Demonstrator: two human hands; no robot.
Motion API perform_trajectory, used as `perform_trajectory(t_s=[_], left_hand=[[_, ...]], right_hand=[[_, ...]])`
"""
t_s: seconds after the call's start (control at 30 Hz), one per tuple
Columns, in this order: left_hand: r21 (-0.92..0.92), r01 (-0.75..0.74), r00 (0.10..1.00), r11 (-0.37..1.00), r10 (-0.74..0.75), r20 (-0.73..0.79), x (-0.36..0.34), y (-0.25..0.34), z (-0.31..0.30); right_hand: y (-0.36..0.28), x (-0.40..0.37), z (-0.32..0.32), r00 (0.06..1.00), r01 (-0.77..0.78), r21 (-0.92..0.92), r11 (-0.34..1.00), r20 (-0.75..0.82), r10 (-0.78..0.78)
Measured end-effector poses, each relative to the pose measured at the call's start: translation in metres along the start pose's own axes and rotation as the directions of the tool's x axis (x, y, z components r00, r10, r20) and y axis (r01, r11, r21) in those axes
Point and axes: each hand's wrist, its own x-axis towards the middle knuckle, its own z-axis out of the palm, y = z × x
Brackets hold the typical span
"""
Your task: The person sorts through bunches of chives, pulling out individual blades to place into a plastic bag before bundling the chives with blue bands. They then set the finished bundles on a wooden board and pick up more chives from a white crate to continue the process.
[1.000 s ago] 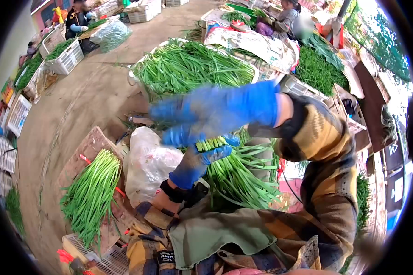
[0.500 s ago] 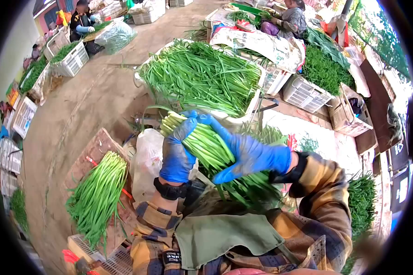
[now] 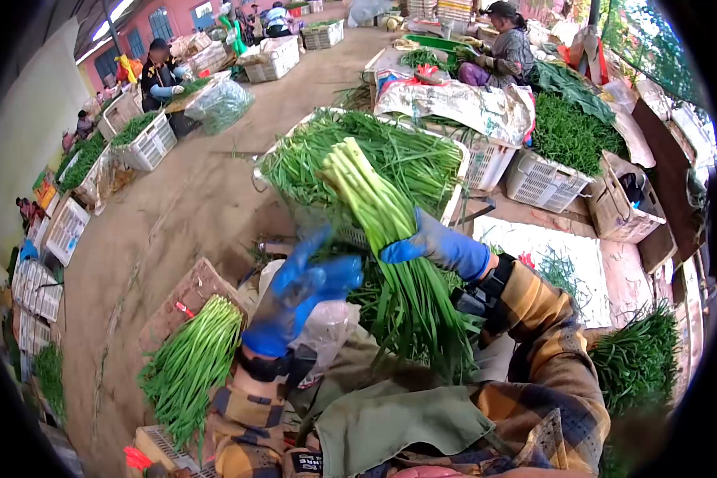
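A bunch of garlic chives (image 3: 370, 199) is gripped in my right hand (image 3: 446, 245), which wears a blue glove. Its pale cut ends point up and away from me, and its green leaves hang down toward my lap. To the left of the bunch, apart from it, my left hand (image 3: 301, 291) is blurred by motion. It is gloved in blue too, with its fingers spread and nothing visible in them. Beyond both hands, loose garlic chives (image 3: 311, 155) fill a white crate (image 3: 460, 185). Another bunch of garlic chives (image 3: 191, 362) lies on a board (image 3: 203, 277) at my left.
A plastic bag (image 3: 327, 323) is by my left forearm. White crates (image 3: 546, 182) of greens stand at the right, near a seated person (image 3: 508, 52). Another person (image 3: 161, 80) works at the far left. More greens (image 3: 637, 358) lie at my right elbow.
My left hand has let go of the bunch and moved down and left. My right hand now holds the bunch alone, more upright. The camera view has tilted up.
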Motion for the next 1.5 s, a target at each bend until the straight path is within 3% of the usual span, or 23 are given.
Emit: perform_trajectory(t_s=[0.03,0.13,0.17,0.27,0.3,0.33,0.4,0.43,0.53,0.57,0.7,0.8,0.83,0.87,0.93,1.03,1.13,1.17,1.27,1.3,1.4,1.43,1.5], left_hand=[[0.124,0.115,0.993,0.986,-0.115,-0.006,-0.008,0.007,-0.009],[0.442,0.046,0.969,0.896,0.067,-0.237,0.000,0.006,-0.026],[0.467,-0.016,0.952,0.884,0.157,-0.264,0.007,0.003,-0.029],[0.641,-0.309,0.916,0.703,0.401,0.002,0.041,-0.010,-0.019],[0.353,-0.202,0.979,0.914,0.182,0.091,0.045,-0.012,-0.001],[0.161,0.153,0.978,0.975,-0.173,0.118,0.041,-0.002,0.015],[0.142,-0.072,0.995,0.987,0.060,0.085,0.049,-0.029,0.019],[0.151,-0.148,0.988,0.977,0.139,0.067,0.051,-0.035,0.024],[0.096,-0.102,0.991,0.990,0.110,-0.076,0.046,-0.039,0.033],[-0.004,-0.072,0.983,0.997,0.070,-0.170,0.048,-0.043,0.033],[-0.005,-0.086,0.948,0.996,0.080,-0.309,0.050,-0.049,0.014],[-0.067,-0.166,0.898,0.984,0.123,-0.422,0.054,-0.046,0.011],[-0.076,-0.184,0.884,0.980,0.131,-0.449,0.057,-0.047,0.011],[-0.086,-0.206,0.869,0.975,0.142,-0.474,0.061,-0.049,0.012],[-0.001,-0.120,0.885,0.993,0.106,-0.453,0.066,-0.043,0.013],[0.087,-0.139,0.947,0.987,0.158,-0.281,0.069,-0.027,0.006],[0.071,-0.193,0.981,0.979,0.195,-0.026,0.061,-0.014,-0.002],[0.230,-0.195,0.979,0.953,0.201,-0.004,0.057,-0.020,-0.004],[0.346,0.084,0.996,0.934,-0.080,-0.025,0.036,-0.028,0.010],[0.568,0.079,0.994,0.819,-0.023,-0.105,0.033,-0.033,0.012],[0.573,0.206,0.970,0.793,-0.089,-0.226,0.033,-0.025,0.039],[0.571,0.221,0.963,0.791,-0.085,-0.256,0.036,-0.033,0.031],[0.476,0.377,0.916,0.795,-0.244,-0.318,0.034,-0.047,0.001]], right_hand=[[0.000,-0.002,-0.007,1.000,-0.027,0.022,0.999,0.004,0.027],[0.009,-0.010,-0.016,0.979,-0.132,0.360,0.923,0.194,0.064],[0.013,-0.010,-0.015,0.974,-0.147,0.389,0.909,0.215,0.065],[0.022,-0.010,-0.004,0.928,-0.304,0.482,0.821,0.343,0.143],[0.024,-0.010,0.001,0.917,-0.310,0.489,0.816,0.381,0.120],[0.025,-0.009,0.006,0.904,-0.314,0.497,0.809,0.416,0.096],[0.031,-0.011,0.015,0.878,-0.380,0.474,0.794,0.455,0.148],[0.036,-0.008,0.021,0.834,-0.466,0.535,0.705,0.531,0.148],[0.015,-0.016,0.023,0.830,-0.504,0.422,0.753,0.479,0.287],[0.013,-0.015,0.024,0.875,-0.434,0.274,0.858,0.356,0.328],[0.038,-0.007,-0.011,0.933,-0.274,-0.004,0.962,0.240,0.267],[0.033,-0.013,-0.003,0.971,-0.082,-0.067,0.994,0.218,0.095],[0.018,-0.014,0.017,0.971,0.095,-0.073,0.993,0.228,-0.077],[0.018,-0.018,0.033,0.971,-0.084,0.031,0.996,0.226,0.075],[0.039,-0.007,0.046,0.998,-0.051,-0.052,0.997,0.022,0.052],[0.041,0.003,0.039,0.998,0.056,0.051,0.997,-0.044,-0.054],[0.017,0.012,0.030,0.989,0.119,0.195,0.974,-0.109,-0.099],[-0.007,0.004,0.037,0.993,0.100,0.373,0.922,-0.097,-0.068],[0.009,0.020,0.039,0.985,0.119,0.594,0.795,-0.173,-0.018],[0.000,0.020,0.050,0.973,0.166,0.656,0.736,-0.230,-0.015],[0.021,0.031,0.051,0.961,0.177,0.635,0.752,-0.276,0.006],[0.018,0.029,0.048,0.976,0.079,0.623,0.778,-0.206,0.066],[0.023,0.030,0.036,0.995,0.039,0.520,0.853,-0.099,0.015]])
